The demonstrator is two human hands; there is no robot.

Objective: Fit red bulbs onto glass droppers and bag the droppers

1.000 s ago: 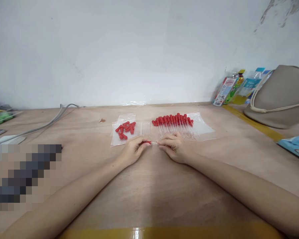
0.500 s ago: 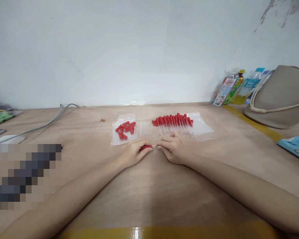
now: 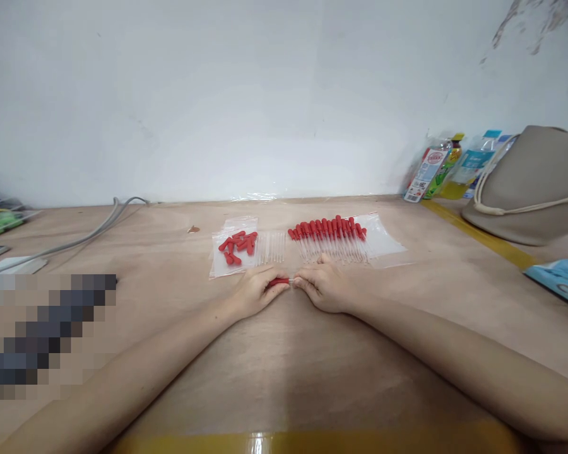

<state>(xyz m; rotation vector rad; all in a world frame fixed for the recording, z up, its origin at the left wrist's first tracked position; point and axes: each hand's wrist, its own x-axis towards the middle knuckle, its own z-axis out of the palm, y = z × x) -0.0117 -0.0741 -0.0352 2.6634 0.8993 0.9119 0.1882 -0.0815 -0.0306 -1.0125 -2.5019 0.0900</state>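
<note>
We pinch one red bulb (image 3: 279, 281) in our left hand (image 3: 260, 290) and one clear tube (image 3: 291, 281) in our right hand (image 3: 325, 287), end to end. Beyond, on the counter (image 3: 246, 372), at least eight loose bulbs (image 3: 243, 244) lie at ten o'clock, over ten droppers (image 3: 330, 228) at one.

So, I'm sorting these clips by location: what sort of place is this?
Probably an informal indoor workspace: a wood-grained table against a pale wall, with loose red bulbs and a row of red-topped droppers laid out, and a drawstring bag at the right edge.
</note>
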